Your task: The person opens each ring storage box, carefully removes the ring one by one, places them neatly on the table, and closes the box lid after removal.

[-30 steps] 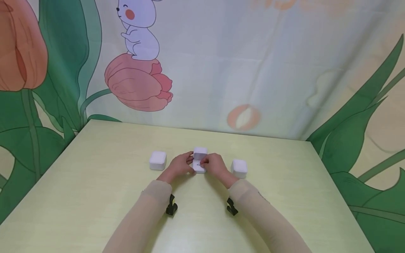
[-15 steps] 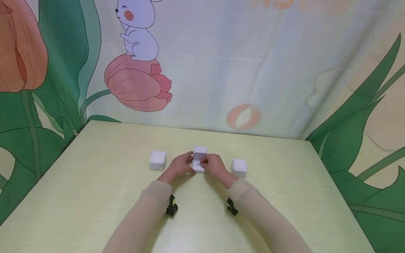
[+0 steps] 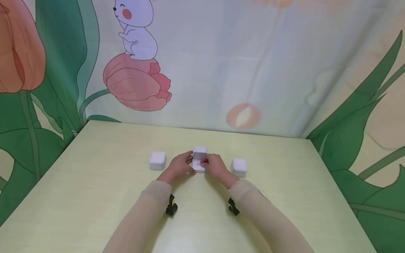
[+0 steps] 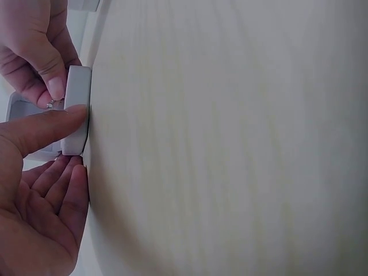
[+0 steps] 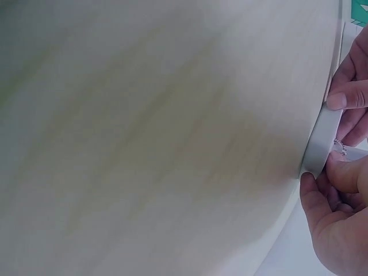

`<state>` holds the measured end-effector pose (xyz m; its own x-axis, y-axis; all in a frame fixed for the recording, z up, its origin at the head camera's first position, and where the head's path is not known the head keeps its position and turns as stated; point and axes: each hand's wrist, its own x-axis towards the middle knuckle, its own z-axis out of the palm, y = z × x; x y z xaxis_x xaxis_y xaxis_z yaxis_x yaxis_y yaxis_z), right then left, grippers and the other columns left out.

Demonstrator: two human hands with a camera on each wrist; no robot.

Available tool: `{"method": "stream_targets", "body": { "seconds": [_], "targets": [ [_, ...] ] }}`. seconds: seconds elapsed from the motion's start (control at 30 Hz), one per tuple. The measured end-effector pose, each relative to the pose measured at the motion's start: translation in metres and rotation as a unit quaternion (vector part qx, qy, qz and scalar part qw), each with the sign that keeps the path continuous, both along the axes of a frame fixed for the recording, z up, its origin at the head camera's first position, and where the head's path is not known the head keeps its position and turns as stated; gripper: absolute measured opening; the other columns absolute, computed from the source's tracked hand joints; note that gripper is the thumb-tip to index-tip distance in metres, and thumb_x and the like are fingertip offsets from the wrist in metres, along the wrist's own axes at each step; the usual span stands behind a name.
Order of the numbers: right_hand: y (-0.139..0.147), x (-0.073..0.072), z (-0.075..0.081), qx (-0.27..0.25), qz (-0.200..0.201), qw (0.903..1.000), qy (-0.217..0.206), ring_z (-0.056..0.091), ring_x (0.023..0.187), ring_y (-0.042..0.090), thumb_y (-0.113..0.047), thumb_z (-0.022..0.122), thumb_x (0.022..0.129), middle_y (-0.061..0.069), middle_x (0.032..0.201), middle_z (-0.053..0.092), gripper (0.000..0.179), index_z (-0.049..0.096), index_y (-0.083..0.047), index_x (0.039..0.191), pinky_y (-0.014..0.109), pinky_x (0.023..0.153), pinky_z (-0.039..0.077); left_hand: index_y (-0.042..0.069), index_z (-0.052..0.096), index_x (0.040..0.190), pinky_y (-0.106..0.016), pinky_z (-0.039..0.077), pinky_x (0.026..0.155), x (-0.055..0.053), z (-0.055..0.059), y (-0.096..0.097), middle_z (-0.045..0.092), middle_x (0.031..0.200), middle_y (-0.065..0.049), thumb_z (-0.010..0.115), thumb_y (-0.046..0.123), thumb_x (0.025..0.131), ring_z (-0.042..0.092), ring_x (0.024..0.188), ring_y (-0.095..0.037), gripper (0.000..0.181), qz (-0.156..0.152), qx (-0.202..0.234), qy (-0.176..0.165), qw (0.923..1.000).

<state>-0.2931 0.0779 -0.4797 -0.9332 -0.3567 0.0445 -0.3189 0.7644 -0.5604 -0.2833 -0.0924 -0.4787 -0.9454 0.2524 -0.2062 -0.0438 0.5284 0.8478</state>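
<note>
In the head view an open white ring box [image 3: 199,169] stands mid-table, its lid [image 3: 200,150] raised at the back. My left hand [image 3: 180,165] grips the box from the left; the left wrist view shows its thumb [image 4: 54,127] on the front wall and the other fingers along the side. A small silvery ring [image 5: 339,147] sits at the box's inside, partly hidden by fingers. My right hand [image 3: 216,166] pinches the ring between thumb and fingertips, with other fingers against the box's right side.
One closed white box [image 3: 158,160] stands left of my left hand, another [image 3: 239,167] right of my right wrist. Black wrist-worn devices [image 3: 171,206] hang below both sleeves. A printed curtain [image 3: 202,70] borders the table's [image 3: 104,168] far edge.
Both hands stay at the ring box in nearly the same pose. Only a slight shift of the head view shows.
</note>
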Motion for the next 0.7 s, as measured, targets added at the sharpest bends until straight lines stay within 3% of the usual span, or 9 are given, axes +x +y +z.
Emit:
{"method": "stream_targets", "body": {
  "seconds": [0.37,0.7],
  "targets": [
    [0.0008,0.0007,0.0012,0.005,0.004,1.0,0.001,0.066,0.088,0.023,0.0,0.066,0.094,0.016,0.094,0.076,0.008,0.074,0.002,0.092,0.036,0.086,0.057,-0.007,0.026,0.158,-0.041,0.038,0.123,0.0009,0.0011,0.0007,0.043,0.158,-0.023,0.074,-0.008,0.079,0.046,0.148,-0.034,0.093,0.004,0.015,-0.006,0.9999],
    [0.0011,0.0003,0.0013,0.002,0.0,1.0,-0.001,0.065,0.087,0.022,0.0,0.066,0.095,0.015,0.094,0.076,0.008,0.073,0.002,0.092,0.036,0.086,0.057,-0.007,0.028,0.158,-0.041,0.038,0.123,0.0004,0.0014,0.002,0.045,0.157,-0.022,0.074,-0.006,0.077,0.047,0.146,-0.033,0.093,0.004,-0.002,0.001,1.0]
  ]
}}
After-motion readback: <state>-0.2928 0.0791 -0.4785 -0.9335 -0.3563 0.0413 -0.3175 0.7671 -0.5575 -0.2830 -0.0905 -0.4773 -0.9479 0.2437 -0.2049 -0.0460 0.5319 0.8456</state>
